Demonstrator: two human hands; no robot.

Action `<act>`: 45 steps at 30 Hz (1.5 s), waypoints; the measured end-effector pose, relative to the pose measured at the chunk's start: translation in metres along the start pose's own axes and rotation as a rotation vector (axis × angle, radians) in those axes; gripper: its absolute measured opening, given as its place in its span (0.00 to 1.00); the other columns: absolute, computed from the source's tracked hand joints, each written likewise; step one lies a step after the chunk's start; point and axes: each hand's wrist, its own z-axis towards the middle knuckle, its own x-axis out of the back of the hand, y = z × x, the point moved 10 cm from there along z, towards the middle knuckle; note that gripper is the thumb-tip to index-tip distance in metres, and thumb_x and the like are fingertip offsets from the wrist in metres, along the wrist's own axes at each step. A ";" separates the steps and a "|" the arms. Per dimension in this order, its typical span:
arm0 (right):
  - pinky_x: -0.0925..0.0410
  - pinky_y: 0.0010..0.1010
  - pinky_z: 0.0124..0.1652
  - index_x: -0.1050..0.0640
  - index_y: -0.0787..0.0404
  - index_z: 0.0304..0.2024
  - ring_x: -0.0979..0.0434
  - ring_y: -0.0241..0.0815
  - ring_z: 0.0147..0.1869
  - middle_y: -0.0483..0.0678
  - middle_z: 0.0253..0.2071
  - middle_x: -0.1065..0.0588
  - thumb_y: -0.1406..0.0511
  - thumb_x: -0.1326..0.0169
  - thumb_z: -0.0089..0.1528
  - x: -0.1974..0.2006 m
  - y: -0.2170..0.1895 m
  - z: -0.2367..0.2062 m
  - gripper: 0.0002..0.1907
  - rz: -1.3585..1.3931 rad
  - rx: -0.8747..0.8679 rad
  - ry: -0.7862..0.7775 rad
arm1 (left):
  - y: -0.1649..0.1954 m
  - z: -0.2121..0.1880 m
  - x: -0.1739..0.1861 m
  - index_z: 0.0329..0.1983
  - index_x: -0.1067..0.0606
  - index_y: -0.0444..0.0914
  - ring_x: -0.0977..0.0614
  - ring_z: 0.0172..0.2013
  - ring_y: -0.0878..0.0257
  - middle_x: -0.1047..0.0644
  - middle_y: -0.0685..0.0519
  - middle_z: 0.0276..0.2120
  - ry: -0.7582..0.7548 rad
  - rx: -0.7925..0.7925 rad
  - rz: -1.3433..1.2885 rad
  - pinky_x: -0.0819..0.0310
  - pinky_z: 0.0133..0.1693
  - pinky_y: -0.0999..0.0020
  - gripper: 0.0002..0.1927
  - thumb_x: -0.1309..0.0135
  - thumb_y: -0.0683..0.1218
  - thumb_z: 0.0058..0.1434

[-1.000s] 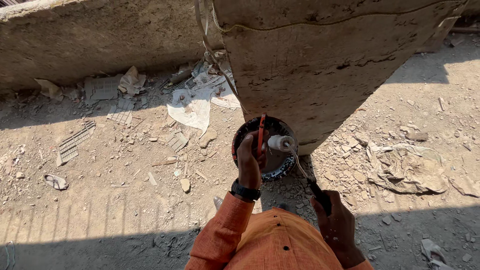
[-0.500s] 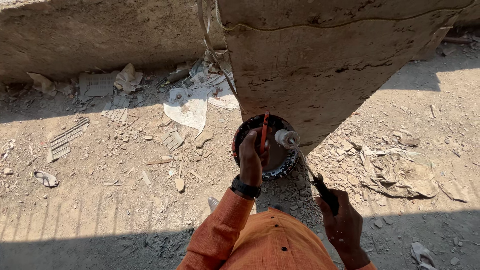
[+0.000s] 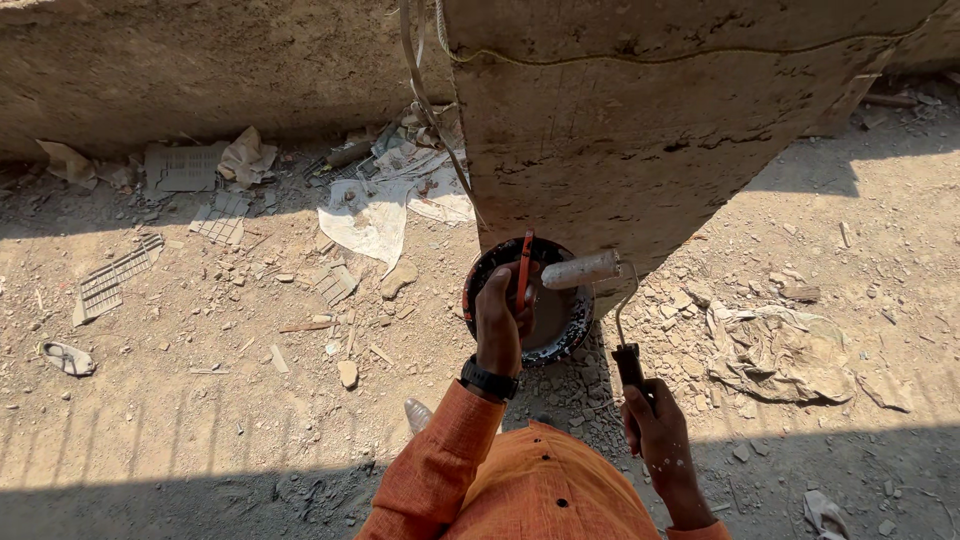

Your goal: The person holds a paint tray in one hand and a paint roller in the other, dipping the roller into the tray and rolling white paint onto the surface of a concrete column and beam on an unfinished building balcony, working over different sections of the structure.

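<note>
Paint bucket (image 3: 545,315): round, dark, paint-spattered rim, seen from above at picture centre, hanging clear of the ground. Carried by its red handle (image 3: 524,268), which arches up at twelve o'clock of the rim. Inside looks pale and wet; level cannot be told.

Left hand (image 3: 498,322): grip clamped on the red handle at the bucket's nine o'clock side, knuckles up, so the bucket hangs level, by my judgement to keep the contents from slopping. Black wristwatch (image 3: 488,380) on the wrist; orange sleeve (image 3: 440,465) below it.

Paint roller (image 3: 581,269): short pale sleeve lying crosswise over the bucket's two o'clock rim, touching or just above it; which, I cannot tell. Likely held there so that drips fall inside. A thin wire frame (image 3: 619,305) runs down to a dark handle.

Right hand (image 3: 655,425): grip closed around the roller's dark handle at five o'clock of the bucket, well back from the sleeve, keeping fingers clear of paint.

Concrete wall (image 3: 640,130): rough grey face at twelve o'clock, just beyond the bucket, with a cord (image 3: 425,95) hanging down its left edge.

Ground (image 3: 200,400): dusty earth strewn with rubble. Crumpled papers (image 3: 375,215) at ten o'clock; grey sacking (image 3: 780,355) at three o'clock; a flat grille (image 3: 110,280) far at nine o'clock.
</note>
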 end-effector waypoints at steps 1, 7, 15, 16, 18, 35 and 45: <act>0.43 0.29 0.18 0.27 0.64 0.41 0.39 0.32 0.16 0.44 0.19 0.33 0.51 0.45 0.63 -0.003 -0.004 0.005 0.21 -0.026 0.010 -0.015 | 0.001 -0.001 0.000 0.52 0.25 0.35 0.44 0.15 0.75 0.34 0.60 0.22 0.001 -0.009 0.011 0.53 0.17 0.75 0.25 0.62 0.58 0.71; 0.42 0.26 0.17 0.27 0.62 0.39 0.39 0.30 0.16 0.42 0.20 0.33 0.56 0.42 0.62 -0.020 -0.047 0.038 0.17 -0.016 0.092 -0.085 | 0.017 -0.013 0.008 0.54 0.24 0.33 0.44 0.14 0.75 0.32 0.60 0.22 -0.022 -0.065 0.010 0.54 0.15 0.76 0.28 0.61 0.59 0.70; 0.44 0.24 0.17 0.30 0.63 0.39 0.39 0.30 0.17 0.42 0.22 0.32 0.59 0.47 0.69 -0.032 -0.130 0.067 0.14 0.249 0.357 -0.175 | 0.042 -0.040 0.028 0.56 0.26 0.33 0.45 0.14 0.75 0.36 0.61 0.20 0.001 -0.128 -0.054 0.53 0.15 0.76 0.28 0.61 0.59 0.71; 0.44 0.24 0.17 0.29 0.62 0.41 0.39 0.30 0.17 0.42 0.22 0.32 0.59 0.47 0.69 -0.037 -0.143 0.067 0.12 0.288 0.393 -0.199 | 0.045 -0.045 0.034 0.57 0.26 0.33 0.44 0.14 0.75 0.35 0.61 0.21 0.021 -0.132 -0.049 0.53 0.15 0.76 0.28 0.61 0.59 0.71; 0.44 0.23 0.17 0.28 0.61 0.45 0.39 0.30 0.17 0.43 0.22 0.32 0.60 0.49 0.69 -0.047 -0.172 0.065 0.11 0.367 0.464 -0.248 | 0.050 -0.054 0.048 0.57 0.27 0.32 0.44 0.15 0.75 0.34 0.60 0.22 0.059 -0.143 -0.039 0.52 0.16 0.76 0.28 0.62 0.59 0.70; 0.38 0.26 0.22 0.29 0.61 0.50 0.35 0.32 0.22 0.43 0.28 0.31 0.53 0.46 0.72 -0.132 -0.391 0.037 0.18 0.379 0.982 -0.202 | 0.059 -0.108 0.190 0.54 0.25 0.33 0.44 0.13 0.73 0.33 0.56 0.21 0.350 -0.035 0.022 0.54 0.14 0.76 0.29 0.66 0.59 0.69; 0.37 0.24 0.26 0.29 0.61 0.51 0.35 0.31 0.23 0.41 0.28 0.30 0.50 0.50 0.71 -0.157 -0.316 0.061 0.21 0.319 0.843 -0.082 | 0.079 -0.128 0.248 0.56 0.28 0.29 0.45 0.14 0.72 0.33 0.55 0.24 0.342 0.052 -0.076 0.53 0.15 0.76 0.28 0.65 0.56 0.69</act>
